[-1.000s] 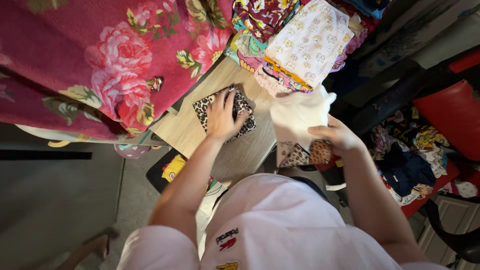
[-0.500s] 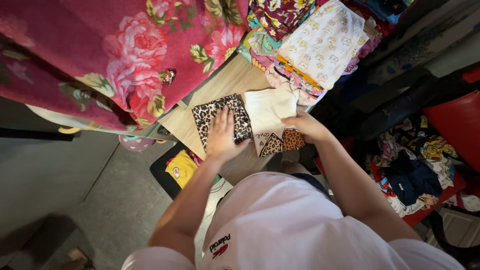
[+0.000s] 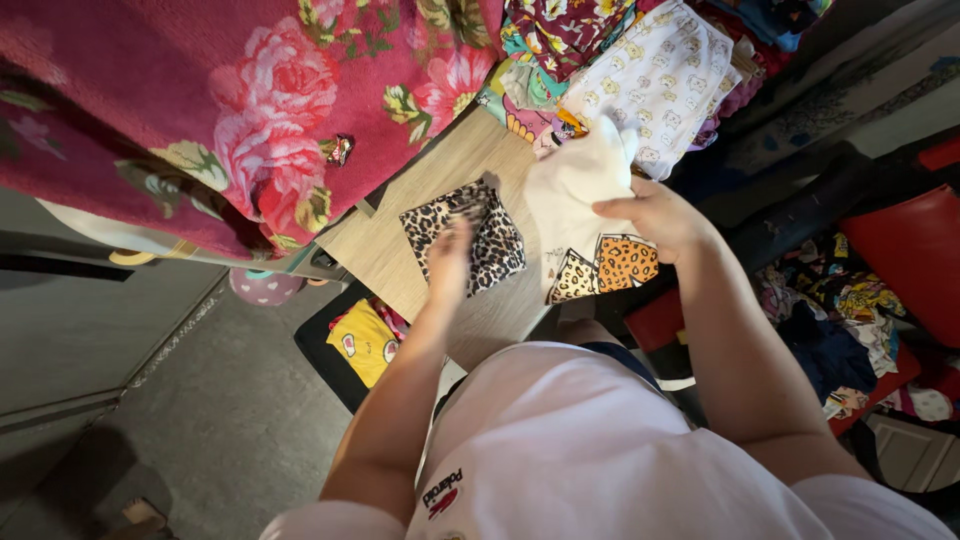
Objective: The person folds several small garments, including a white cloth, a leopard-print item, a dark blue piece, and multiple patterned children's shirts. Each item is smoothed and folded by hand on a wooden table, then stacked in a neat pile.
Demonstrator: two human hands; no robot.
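Cotton: leopard-print folded cloth [image 3: 475, 238] lies flat on the wooden table [image 3: 385, 250], near its front edge
Left hand [image 3: 450, 262]: pressed palm-down on the near edge of that folded piece, blurred; fingers look spread rather than curled, so it pins and does not pinch
Right hand [image 3: 655, 215]: closed on a cream garment [image 3: 575, 205] with two leopard-print patches at its lower hem, lifting its upper part while the hem rests on the table just beside the folded cloth
Handling: both pieces look light, soft and limp; they should sag and crease when lifted, and are best taken by an edge or corner, or smoothed flat under the palm
Surroundings: a pink floral blanket [image 3: 230, 110] hangs at left, stacked printed fabrics [image 3: 650, 75] sit at the table's far end, and a yellow garment [image 3: 365, 340] lies below
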